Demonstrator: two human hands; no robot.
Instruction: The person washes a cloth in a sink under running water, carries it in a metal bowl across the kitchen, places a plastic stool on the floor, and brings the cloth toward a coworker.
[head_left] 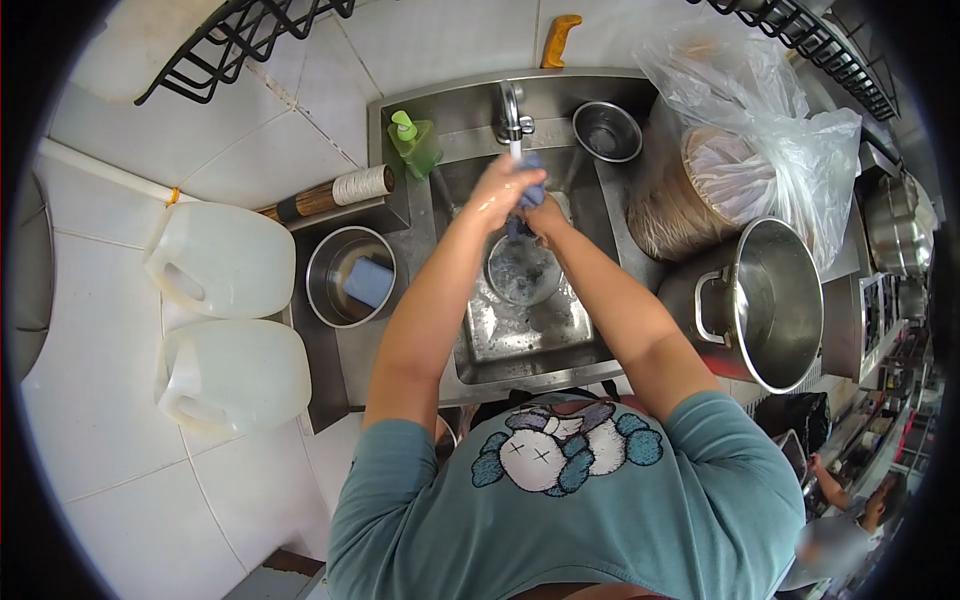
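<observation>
Under the running tap [512, 112], a wet blue-grey cloth [531, 190] is bunched between my hands. My left hand [497, 193], wet and shiny, has its fingers closed on the upper part of the cloth. Slightly lower and to the right, my right hand [543, 220] grips the cloth's lower part; its fingers are partly hidden. Beneath them, a round metal bowl [522, 285] with water in it stands in the steel sink [535, 345].
A green soap bottle [417, 150] and a small metal bowl [608, 132] flank the tap. Left are a pot [318, 275] holding a blue sponge [368, 282] and two plastic jugs [240, 262]. A large pot [705, 295] and a plastic-wrapped bundle [690, 190] stand right. Another person [835, 540] is lower right.
</observation>
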